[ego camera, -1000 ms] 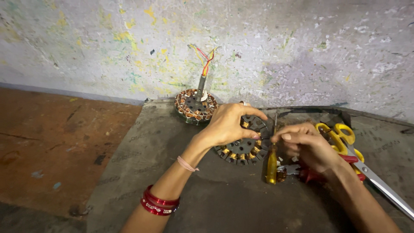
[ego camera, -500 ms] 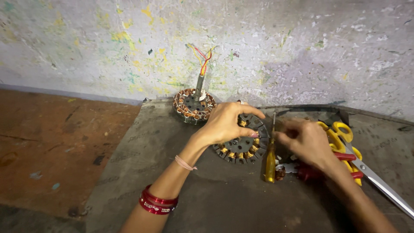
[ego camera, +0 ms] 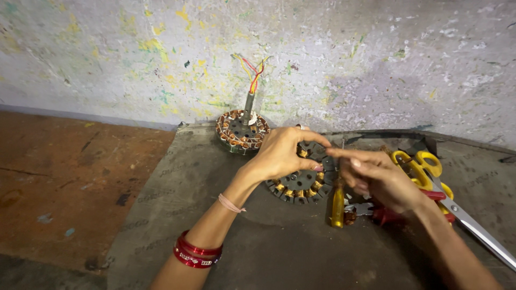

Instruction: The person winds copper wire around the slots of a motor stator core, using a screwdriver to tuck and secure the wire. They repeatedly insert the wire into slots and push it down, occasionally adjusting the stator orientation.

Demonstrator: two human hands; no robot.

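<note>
Partly hidden under the left hand: a round dark stator with copper windings, lying flat on the grey mat, only its lower arc and a few upper slots visible; fingers curled over its top, thumb and forefinger stretched rightward, apparently pinching something too fine to make out; right hand just beside, fingers bunched and meeting the left fingertips above the stator's right edge, whether closed on anything impossible to tell; below it a yellow-handled screwdriver, blade end lost behind the fingers; red-handled pliers mostly covered by the right wrist; yellow-handled scissors further right, blades running off toward the lower right corner; second wound stator near the wall, upright shaft with red and yellow wires fanning from its top; red bangles on the left forearm; mat spread over a reddish-brown floor; behind, a pale wall flecked with yellow, green and grey paint
</note>
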